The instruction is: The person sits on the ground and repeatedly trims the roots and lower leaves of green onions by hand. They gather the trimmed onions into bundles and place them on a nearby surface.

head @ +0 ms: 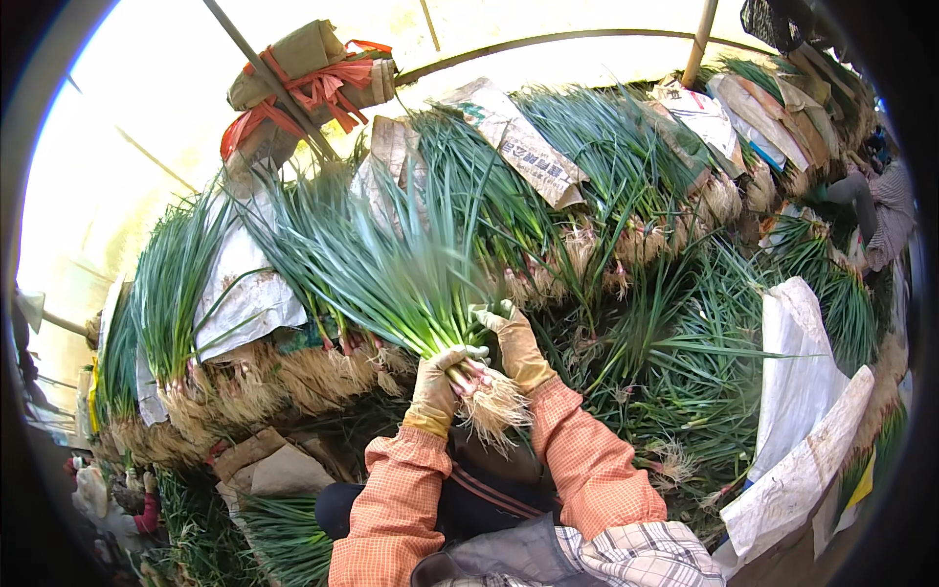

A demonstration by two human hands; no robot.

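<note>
A bunch of green onions (425, 308) stands in front of me, with long green leaves fanned upward and pinkish bulbs. Its pale fringe of roots (497, 407) hangs toward my lap. My left hand (438, 385), in a yellowish work glove, is closed around the stems just above the bulbs. Against the right side of the stalks is my right hand (516, 343), also gloved, with curled fingers. Leaves and blur hide whether those fingertips pinch a stalk.
Behind the bunch runs a long row of green onions (506, 213), partly covered by paper sacks (524, 147). Loose leaves and stalks (689, 367) heap at my right beside a white sheet (796, 367). Other people sit at far right (884, 209) and lower left (110, 506).
</note>
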